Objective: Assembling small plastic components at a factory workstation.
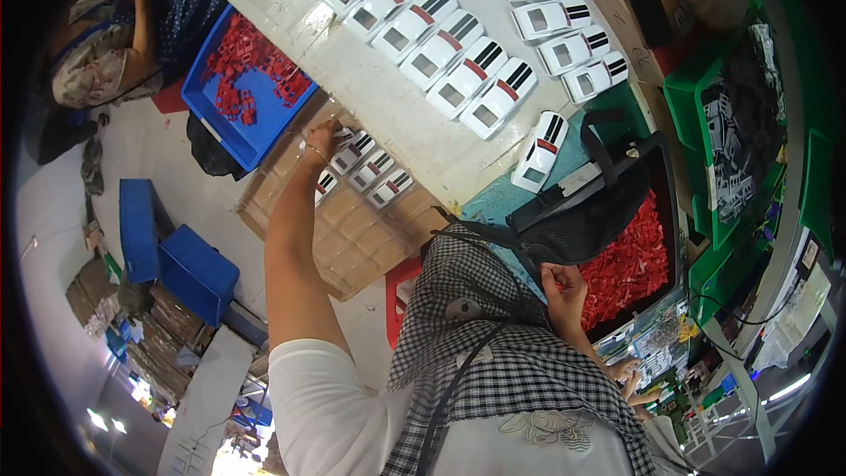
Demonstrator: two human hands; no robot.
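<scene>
toy car body (354, 152) lies just beside left hand (319, 137) on cardboard box (352, 229).

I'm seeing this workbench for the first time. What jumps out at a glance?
Rows of white toy cars with black and red stripes cover the pale table. The left hand reaches a few more cars lying in a cardboard box below it. Red parts fill a dark tray near the right hand.

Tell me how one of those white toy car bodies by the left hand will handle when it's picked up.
The white toy car body looks like a hollow moulded shell, so probably light and stiff. Its glossy surface may be a bit slippery in the left hand. No wheels show, so it likely won't roll; stacked loosely in the cardboard box, neighbours could shift.
</scene>
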